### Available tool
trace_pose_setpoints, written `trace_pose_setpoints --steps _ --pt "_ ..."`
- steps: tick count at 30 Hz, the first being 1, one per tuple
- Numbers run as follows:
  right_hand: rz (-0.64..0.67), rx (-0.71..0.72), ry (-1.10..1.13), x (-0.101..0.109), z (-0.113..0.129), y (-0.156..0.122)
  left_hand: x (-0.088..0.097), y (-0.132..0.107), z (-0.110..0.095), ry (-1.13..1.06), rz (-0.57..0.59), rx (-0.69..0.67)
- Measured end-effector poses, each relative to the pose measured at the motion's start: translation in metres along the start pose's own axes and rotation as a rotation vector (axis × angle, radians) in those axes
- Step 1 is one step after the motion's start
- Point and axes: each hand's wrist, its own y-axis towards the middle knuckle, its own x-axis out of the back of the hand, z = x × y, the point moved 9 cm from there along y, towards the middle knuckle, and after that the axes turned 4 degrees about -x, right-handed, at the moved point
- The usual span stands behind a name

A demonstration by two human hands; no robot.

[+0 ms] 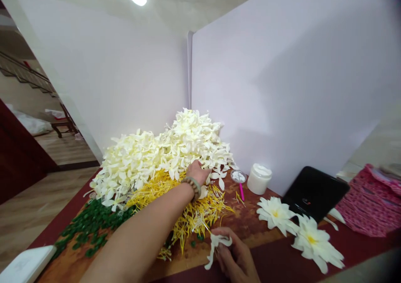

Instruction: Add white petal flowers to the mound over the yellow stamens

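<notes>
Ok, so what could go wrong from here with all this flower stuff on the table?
The heaped white petals lean over the yellow stamens, so the left hand, resting at the pile's foot, could send petals sliding into them. Its beaded bracelet sits low over the stamens and might snag some. The white petal in the right hand is also close to loose stamens, so it could perhaps catch a few.
</notes>
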Motion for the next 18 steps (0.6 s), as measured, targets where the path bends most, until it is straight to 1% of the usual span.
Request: trace_pose_setpoints --steps 2,4,6,8,10,13,14,15,16,18 --pt "0.024 -0.026 -0.002 -0.001 -0.002 0.001 -0.002 0.006 0.006 0.039 -0.054 0.047" --pt "0.047 -0.037 -0.005 -0.002 -0.003 0.001 0.001 0.01 0.01 0.054 -0.084 0.089" --pt "0.057 -0.025 -0.011 -0.001 -0.001 0.0 0.008 0.009 0.007 0.035 -0.094 0.103" --pt "0.062 -0.006 -0.015 0.0 0.001 -0.001 0.023 0.001 0.0 -0.006 -0.09 0.089" --pt "0.08 0.002 -0.012 0.0 0.001 -0.002 0.043 -0.016 -0.011 -0.064 -0.061 0.05" --pt "0.078 -0.016 0.011 0.002 0.0 -0.001 0.077 -0.056 -0.019 -0.153 -0.03 0.005" --pt "0.069 -0.029 0.02 0.003 0.0 -0.001 0.088 -0.07 -0.016 -0.267 -0.045 0.008" --pt "0.062 -0.044 0.029 0.004 -0.001 -0.001 0.096 -0.085 -0.007 -0.365 -0.069 0.062" --pt "0.055 -0.057 0.037 0.004 -0.002 0.0 0.102 -0.099 0.002 -0.422 -0.082 0.107" --pt "0.045 -0.073 0.053 0.004 -0.002 -0.001 0.106 -0.121 0.019 -0.491 -0.111 0.156"
